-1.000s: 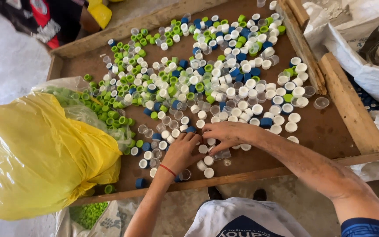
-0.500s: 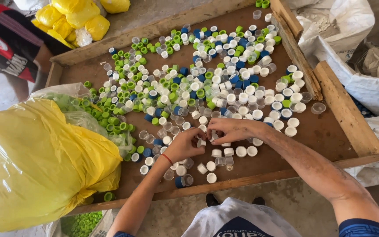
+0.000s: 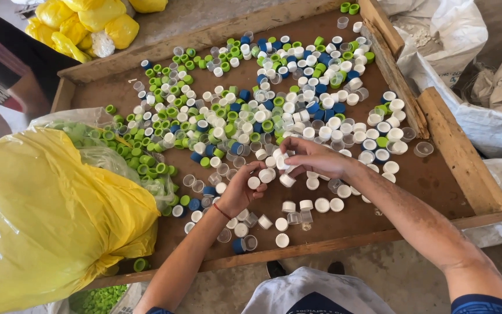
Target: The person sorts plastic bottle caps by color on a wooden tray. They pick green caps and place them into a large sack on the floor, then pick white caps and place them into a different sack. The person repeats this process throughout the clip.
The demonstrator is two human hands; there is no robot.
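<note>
White caps (image 3: 267, 174) pinched in fingers of left hand (image 3: 240, 189) and right hand (image 3: 312, 157)

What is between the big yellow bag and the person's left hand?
In the head view, green caps and clear caps lie between the yellow bag and the left hand.

Bare forearms, red wrist band (image 3: 222, 210) (left), blue sleeves.

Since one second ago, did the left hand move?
Yes. The left hand went up from the tray's near wooden edge toward the right hand.
</note>
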